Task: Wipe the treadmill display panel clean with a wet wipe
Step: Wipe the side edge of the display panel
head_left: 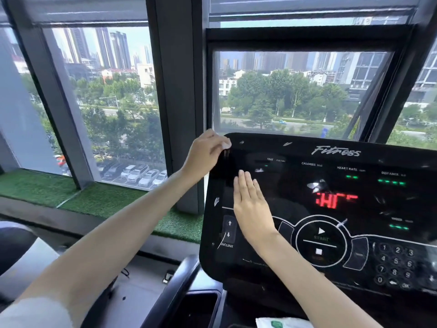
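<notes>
Two hands on display panel (288, 185), left hand (203, 153) pinching its top corner, right hand (251, 207) pressed flat.

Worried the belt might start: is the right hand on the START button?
No, the right hand lies flat on the panel, left of the START button.

Item: dark window pillar (175, 91) between glazed panes, grey roller blinds (82, 10) part-lowered. Item: artificial grass strip (35, 185) lay along the sill. Outside, below: parked cars (142, 174), a road (295, 124), green trees (283, 91); tower blocks (118, 48) stood beyond.
</notes>
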`<state>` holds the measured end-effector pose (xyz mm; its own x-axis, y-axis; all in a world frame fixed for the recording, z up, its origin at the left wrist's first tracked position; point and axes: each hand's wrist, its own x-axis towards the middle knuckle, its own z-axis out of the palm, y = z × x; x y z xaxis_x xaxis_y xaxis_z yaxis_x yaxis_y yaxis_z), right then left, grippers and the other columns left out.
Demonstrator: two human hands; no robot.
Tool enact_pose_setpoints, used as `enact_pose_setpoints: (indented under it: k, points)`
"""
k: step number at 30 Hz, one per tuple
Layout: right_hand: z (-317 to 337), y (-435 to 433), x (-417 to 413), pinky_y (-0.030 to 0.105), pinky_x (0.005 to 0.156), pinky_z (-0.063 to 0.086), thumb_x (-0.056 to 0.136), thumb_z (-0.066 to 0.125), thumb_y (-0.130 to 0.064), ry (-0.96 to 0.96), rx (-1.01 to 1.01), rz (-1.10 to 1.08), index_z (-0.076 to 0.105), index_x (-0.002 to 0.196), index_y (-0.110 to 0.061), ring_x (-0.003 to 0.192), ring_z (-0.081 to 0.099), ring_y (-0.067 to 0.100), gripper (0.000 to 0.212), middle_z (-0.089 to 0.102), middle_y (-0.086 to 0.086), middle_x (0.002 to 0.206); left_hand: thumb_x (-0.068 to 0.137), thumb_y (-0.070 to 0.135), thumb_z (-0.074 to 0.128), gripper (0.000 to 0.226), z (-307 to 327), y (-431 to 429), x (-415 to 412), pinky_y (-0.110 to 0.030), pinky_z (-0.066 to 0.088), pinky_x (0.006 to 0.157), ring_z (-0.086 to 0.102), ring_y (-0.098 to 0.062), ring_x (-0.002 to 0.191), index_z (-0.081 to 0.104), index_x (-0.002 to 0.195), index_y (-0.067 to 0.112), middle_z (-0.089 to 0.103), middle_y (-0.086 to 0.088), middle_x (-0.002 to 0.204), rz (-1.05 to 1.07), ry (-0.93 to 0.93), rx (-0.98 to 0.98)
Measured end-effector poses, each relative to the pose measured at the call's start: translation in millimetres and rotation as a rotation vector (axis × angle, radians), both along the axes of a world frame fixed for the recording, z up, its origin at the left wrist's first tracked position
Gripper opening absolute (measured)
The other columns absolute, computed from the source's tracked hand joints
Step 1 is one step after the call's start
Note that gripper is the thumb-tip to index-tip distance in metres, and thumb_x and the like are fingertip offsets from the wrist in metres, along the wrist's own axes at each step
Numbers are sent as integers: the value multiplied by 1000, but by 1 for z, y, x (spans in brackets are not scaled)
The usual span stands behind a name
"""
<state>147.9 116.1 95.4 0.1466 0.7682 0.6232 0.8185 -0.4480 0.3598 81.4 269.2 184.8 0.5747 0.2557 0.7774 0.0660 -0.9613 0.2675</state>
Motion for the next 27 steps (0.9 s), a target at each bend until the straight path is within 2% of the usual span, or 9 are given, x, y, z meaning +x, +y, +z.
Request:
enact_pose_setpoints:
  k: [4, 6, 9, 13, 17, 19, 22, 25, 27]
  points:
    - [-2, 2, 2, 44, 107, 36, 80, 18, 2, -25, -9, -13, 34, 135, 10, 134, 34, 39, 59, 34, 30, 143, 87, -4, 55, 21, -7, -6, 1, -4, 33, 80, 44, 1, 83, 69, 95, 9, 53, 5, 87, -109, 161, 148]
    - [-2, 2, 3, 44, 108, 35, 80, 22, 1, -35, -9, -8, 32, 136, 11, 134, 33, 39, 58, 33, 30, 144, 87, -4, 54, 21, 6, -1, 2, -2, 33, 79, 46, 0, 82, 69, 96, 8, 50, 6, 88, -72, 114, 100]
    - [-2, 1, 3, 44, 108, 35, 82, 15, 4, -34, -8, -5, 34, 136, 10, 134, 34, 39, 58, 35, 29, 143, 88, -3, 55, 20, 1, -5, 1, -5, 36, 77, 50, -6, 79, 68, 97, 7, 52, 2, 88, 6, 36, 14]
    - [-3, 2, 6, 44, 108, 35, 82, 25, 4, -50, -13, -8, 33, 136, 10, 135, 33, 39, 56, 33, 29, 144, 85, -4, 58, 18, -33, -14, -15, -9, 38, 79, 53, -8, 81, 69, 95, 7, 55, 5, 87, -109, 200, 137]
    - [-3, 1, 5, 43, 108, 35, 80, 23, 5, -36, -25, -7, 31, 137, 10, 135, 32, 39, 58, 32, 30, 145, 84, -5, 60, 20, -7, -9, -6, -3, 37, 77, 52, -1, 75, 70, 97, 8, 53, 11, 85, -43, 54, -56]
    - [-2, -1, 6, 43, 108, 34, 78, 35, 4, -27, -30, 2, 30, 137, 11, 135, 31, 39, 59, 30, 30, 145, 84, -6, 58, 22, -14, -14, -8, -4, 37, 77, 51, 1, 75, 69, 97, 7, 52, 11, 86, -42, 37, -84]
    - [0, -2, 9, 43, 107, 36, 73, 60, 1, 20, -36, 23, 35, 136, 10, 134, 35, 37, 68, 35, 28, 144, 84, -6, 59, 21, -57, -22, -31, -6, 39, 79, 51, 0, 81, 68, 98, 7, 54, 6, 90, -44, 130, -31]
    - [3, -5, 10, 42, 108, 35, 73, 64, -4, -1, -57, 15, 36, 136, 9, 134, 35, 36, 70, 36, 27, 144, 84, -6, 60, 21, -71, -24, -41, -11, 42, 76, 51, -2, 80, 68, 98, 6, 57, 1, 88, -97, 203, -15]
    - [4, -6, 9, 42, 109, 33, 73, 65, -4, -10, -72, -6, 35, 136, 9, 135, 34, 36, 71, 35, 27, 144, 85, -6, 58, 20, -53, -19, -32, -9, 41, 75, 49, 0, 78, 69, 97, 6, 56, 2, 87, -81, 152, -39]
